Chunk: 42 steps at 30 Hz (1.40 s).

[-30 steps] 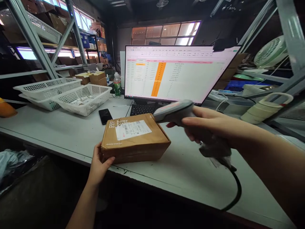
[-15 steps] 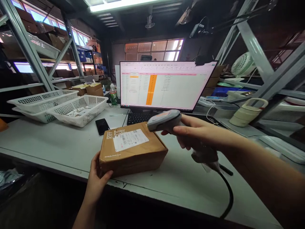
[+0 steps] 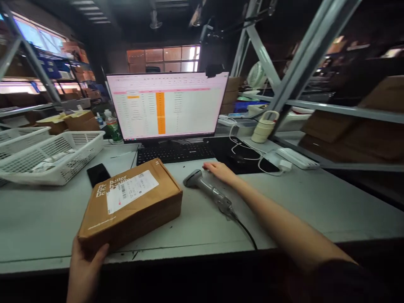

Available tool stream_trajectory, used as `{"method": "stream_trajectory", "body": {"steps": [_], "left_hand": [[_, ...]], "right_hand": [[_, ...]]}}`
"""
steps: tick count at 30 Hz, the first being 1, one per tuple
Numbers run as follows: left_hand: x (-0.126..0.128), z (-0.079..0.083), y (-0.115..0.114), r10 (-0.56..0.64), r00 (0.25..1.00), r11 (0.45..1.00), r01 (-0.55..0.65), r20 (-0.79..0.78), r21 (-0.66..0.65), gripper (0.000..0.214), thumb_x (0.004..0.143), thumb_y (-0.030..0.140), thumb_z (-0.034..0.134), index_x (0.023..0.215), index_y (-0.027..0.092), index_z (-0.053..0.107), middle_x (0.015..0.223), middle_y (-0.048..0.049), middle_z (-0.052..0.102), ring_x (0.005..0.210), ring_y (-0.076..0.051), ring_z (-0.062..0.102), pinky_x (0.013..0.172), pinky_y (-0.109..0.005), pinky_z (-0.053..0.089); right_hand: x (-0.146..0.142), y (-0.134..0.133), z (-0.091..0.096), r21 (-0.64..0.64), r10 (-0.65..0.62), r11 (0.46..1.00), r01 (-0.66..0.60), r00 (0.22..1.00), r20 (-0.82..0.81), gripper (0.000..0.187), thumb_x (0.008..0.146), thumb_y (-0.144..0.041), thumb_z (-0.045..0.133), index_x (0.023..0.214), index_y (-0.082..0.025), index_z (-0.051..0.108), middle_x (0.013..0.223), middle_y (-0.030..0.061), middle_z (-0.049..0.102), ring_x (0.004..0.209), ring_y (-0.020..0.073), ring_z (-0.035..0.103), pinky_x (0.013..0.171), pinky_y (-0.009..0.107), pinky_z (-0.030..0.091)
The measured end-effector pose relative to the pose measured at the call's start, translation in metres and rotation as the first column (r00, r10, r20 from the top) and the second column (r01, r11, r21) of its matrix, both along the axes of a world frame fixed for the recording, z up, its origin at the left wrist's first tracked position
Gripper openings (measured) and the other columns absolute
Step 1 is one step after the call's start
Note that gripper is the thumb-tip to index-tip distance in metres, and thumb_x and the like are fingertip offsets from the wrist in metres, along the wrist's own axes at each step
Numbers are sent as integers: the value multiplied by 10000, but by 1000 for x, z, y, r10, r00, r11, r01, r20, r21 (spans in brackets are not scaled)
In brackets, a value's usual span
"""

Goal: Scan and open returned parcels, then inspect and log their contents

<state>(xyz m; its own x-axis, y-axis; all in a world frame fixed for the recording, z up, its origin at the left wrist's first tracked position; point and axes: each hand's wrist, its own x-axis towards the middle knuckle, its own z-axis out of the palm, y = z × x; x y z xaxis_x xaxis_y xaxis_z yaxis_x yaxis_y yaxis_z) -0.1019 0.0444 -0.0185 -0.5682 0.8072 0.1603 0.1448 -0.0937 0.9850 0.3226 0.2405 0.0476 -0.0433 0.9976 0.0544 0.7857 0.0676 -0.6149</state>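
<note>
In the head view a brown cardboard box (image 3: 148, 208) with a white shipping label (image 3: 132, 191) sits on the table. My left hand (image 3: 85, 261) grips its near left corner, thumb on the front side and fingers partly hidden behind the corner. A grey barcode scanner (image 3: 210, 189) lies on the tabletop to the right of the box, its black cable running toward the front edge. Just beyond the scanner is my right hand (image 3: 219, 170), with nothing held and its fingers stretched toward the black keyboard (image 3: 176, 152).
A monitor (image 3: 192, 109) showing a spreadsheet stands behind the keyboard. White baskets (image 3: 63, 168) and a dark phone (image 3: 97, 174) are on the left. At right are a black mat (image 3: 252, 162) with a mouse, a white cable, a cream cup (image 3: 264, 130) and a white power strip (image 3: 296, 158).
My right hand has let go of the barcode scanner, which now lies on the table. The view has turned to the right. My left hand still holds the box's corner.
</note>
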Motion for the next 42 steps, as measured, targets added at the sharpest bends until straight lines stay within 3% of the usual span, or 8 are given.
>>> {"method": "stream_trajectory", "body": {"steps": [3,11,18,22,27,32,38,42], "left_hand": [[0,3,-1,13,999,1000,-14,-49,-22,829,669,500,792,1386,218,487,1312,-101,572,1326,-407,469,1203,-605,228],[1,4,-1,75,992,990,-86,-100,-108,829,673,534,749,1390,215,483,1273,-117,581,1305,-435,479,1159,-626,305],[6,2,-2,69,996,994,-72,-48,-82,807,699,570,740,1381,228,477,1254,-105,587,1286,-395,510,1161,-568,339],[8,3,0,75,997,996,-75,-4,-50,762,693,539,765,1343,237,505,1259,-108,606,1250,-394,546,1132,-567,392],[3,-2,2,36,999,999,-35,8,-39,871,669,563,791,1404,251,442,1350,-116,560,1320,-407,491,1186,-585,307],[1,-7,8,-25,997,995,19,66,98,984,690,683,717,1503,276,340,1498,-125,443,1420,-416,380,1187,-571,308],[13,4,11,-31,998,984,21,53,177,1093,644,693,767,1538,282,290,1506,-118,434,1429,-408,365,1217,-540,268],[14,11,11,-55,998,985,50,22,165,1066,661,685,768,1534,279,311,1525,-101,422,1445,-375,354,1231,-473,261]], "right_hand": [[18,28,-12,143,-82,988,65,990,115,282,922,-142,498,1159,-132,651,1315,157,618,1293,273,503,1098,405,392],[13,66,-26,270,-1,958,-93,944,331,409,855,-45,497,1250,-99,583,1355,148,583,1381,253,402,1185,436,265],[5,76,-21,317,-59,945,-78,915,400,375,872,-112,469,1209,-79,630,1232,218,607,1210,302,526,1091,418,368],[-6,86,-17,317,-39,942,-109,903,428,393,875,-119,473,1235,-112,628,1264,188,621,1271,292,497,1132,423,330],[-11,90,2,338,-87,939,-64,907,412,369,911,-155,437,1223,-103,628,1221,184,660,1234,306,533,1110,454,362],[24,41,8,249,-64,967,-50,901,428,476,903,-181,455,1358,-114,576,1327,158,640,1229,289,586,1054,400,456],[67,-56,-19,-19,-31,999,51,818,575,623,877,-186,459,1500,-161,469,1356,177,622,1157,363,647,905,497,548],[69,-80,-21,33,-102,994,100,831,547,579,854,-154,430,1419,-184,556,1305,189,639,1150,393,625,887,534,520]]}}
